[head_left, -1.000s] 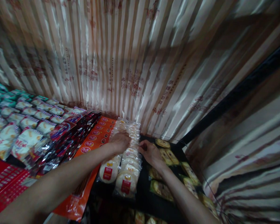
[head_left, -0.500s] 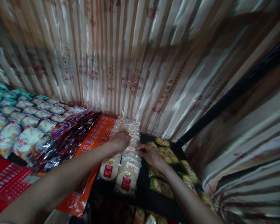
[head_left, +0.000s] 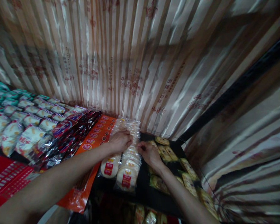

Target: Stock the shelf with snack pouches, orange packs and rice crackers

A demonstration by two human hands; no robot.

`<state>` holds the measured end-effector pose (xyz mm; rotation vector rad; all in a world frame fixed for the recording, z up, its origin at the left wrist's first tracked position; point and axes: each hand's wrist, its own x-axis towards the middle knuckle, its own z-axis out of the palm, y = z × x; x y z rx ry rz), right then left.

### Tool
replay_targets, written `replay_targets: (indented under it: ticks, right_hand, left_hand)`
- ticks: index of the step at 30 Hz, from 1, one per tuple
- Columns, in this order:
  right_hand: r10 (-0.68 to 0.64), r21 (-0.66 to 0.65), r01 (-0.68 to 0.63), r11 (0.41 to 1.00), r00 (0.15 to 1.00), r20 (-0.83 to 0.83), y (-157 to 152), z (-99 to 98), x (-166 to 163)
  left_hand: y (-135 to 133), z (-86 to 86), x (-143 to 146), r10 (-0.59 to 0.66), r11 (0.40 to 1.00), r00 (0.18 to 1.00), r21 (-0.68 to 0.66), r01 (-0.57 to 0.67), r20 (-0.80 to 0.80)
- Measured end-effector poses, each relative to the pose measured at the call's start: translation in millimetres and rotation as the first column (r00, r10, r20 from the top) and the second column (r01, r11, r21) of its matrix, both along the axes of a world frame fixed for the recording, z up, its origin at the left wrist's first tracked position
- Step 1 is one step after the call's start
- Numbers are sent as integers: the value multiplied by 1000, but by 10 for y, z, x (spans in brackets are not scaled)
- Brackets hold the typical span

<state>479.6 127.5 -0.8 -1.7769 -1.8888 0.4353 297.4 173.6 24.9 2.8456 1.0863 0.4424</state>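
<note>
Two rows of clear-wrapped round white cakes with red labels [head_left: 126, 174] lie on a black shelf [head_left: 143, 189]. My left hand [head_left: 120, 140] rests on the left row, its fingers curled over the packets. My right hand [head_left: 149, 153] sits at the right edge of the right row, with its fingers pinched on a packet's wrapper. Both hands meet near the middle of the rows, close to the striped curtain.
Yellow-green wrapped pastries [head_left: 168, 154] lie to the right on the black shelf. An orange packet strip [head_left: 93, 140], dark red packets [head_left: 70, 137] and white snack bags [head_left: 25, 137] fill the left. A striped satin curtain [head_left: 130, 62] backs everything.
The view has shifted slightly. My right hand has moved a little toward the cake rows and closer to my left hand. The packets stay in place.
</note>
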Motion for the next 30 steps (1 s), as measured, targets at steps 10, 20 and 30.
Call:
replay_targets:
  ticks: [10,20,30]
  right_hand:
    - [-60,100,61,993,998,-21,-159,72,18]
    - [-4,-148,-12,989,994,-107,-264,-66,60]
    - [-41,-92,33,995,995,-86,-269,-18,-56]
  left_hand:
    - [-84,9,36,-99,995,973,-6,99,-207]
    - [-64,-61,33,-102,995,984,-30,99,-147]
    - [-98,-2,-73,-20,995,998,-103,14,-60]
